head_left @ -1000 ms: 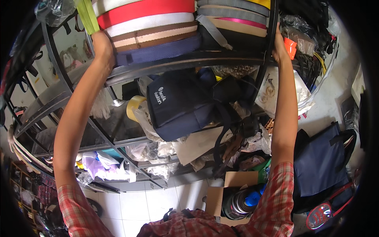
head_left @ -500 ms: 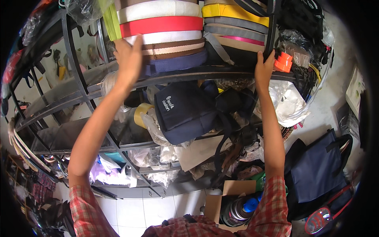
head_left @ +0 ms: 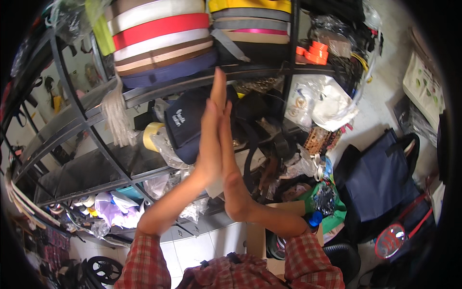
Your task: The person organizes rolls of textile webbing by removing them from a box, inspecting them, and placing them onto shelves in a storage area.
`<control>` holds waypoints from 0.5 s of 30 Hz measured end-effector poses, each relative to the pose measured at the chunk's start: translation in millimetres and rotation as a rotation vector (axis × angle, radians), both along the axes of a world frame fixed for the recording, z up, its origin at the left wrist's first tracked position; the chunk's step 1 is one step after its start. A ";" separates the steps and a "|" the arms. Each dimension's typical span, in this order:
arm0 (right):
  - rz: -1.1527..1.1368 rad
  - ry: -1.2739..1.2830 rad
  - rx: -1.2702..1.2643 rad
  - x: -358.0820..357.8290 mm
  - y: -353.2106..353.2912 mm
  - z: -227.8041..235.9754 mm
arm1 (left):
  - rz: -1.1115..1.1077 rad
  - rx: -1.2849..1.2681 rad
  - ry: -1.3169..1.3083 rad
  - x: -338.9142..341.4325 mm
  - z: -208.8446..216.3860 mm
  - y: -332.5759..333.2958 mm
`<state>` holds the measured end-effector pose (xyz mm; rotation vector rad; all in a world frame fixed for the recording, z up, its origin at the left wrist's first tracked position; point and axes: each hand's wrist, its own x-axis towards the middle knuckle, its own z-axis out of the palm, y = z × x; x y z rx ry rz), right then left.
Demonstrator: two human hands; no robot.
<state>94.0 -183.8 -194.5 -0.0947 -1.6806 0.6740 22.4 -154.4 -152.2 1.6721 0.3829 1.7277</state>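
My left hand (head_left: 210,137) and my right hand (head_left: 227,144) meet palm to palm in front of the metal shelf, fingers stretched straight and pointing away from me. Nothing shows between the palms. Behind them, partly covered, lies a dark navy bag (head_left: 180,125) with white print. Just beyond the fingertips is the black shelf edge (head_left: 187,78). Rolls of webbing stand stacked above it: a red roll (head_left: 161,29), a navy roll (head_left: 168,70) and, in the right stack, a yellow roll (head_left: 250,5).
Orange rolls (head_left: 316,52) sit right of the shelf post. A tape roll (head_left: 152,137) and a hanging bundle of pale cord (head_left: 118,118) are at left. Lower right are a large navy bag (head_left: 385,178), a cardboard box (head_left: 256,236) and a green bag (head_left: 337,204).
Both hands have left the shelf, the left from the webbing stack and the right from the post, and come together in the middle. The view has shifted, so the shelf appears farther left.
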 end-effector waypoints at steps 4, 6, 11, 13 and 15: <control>-0.173 0.068 -0.188 40.1 -11.3 -22.5 | 0.011 -0.153 0.286 38.0 -80.4 -64.1; -0.135 0.172 -0.343 54.0 -14.4 -27.7 | 0.034 0.006 0.325 59.4 -125.7 -83.6; -0.434 0.147 -0.395 78.8 -90.8 -85.2 | -0.290 -0.055 0.146 86.8 -132.1 -111.7; -0.645 0.028 -0.422 68.8 -142.1 -107.8 | -0.461 -0.179 0.120 90.6 -128.7 -118.0; -0.729 -0.006 -0.540 50.7 -205.5 -120.3 | -0.698 -0.276 0.116 99.6 -131.0 -123.3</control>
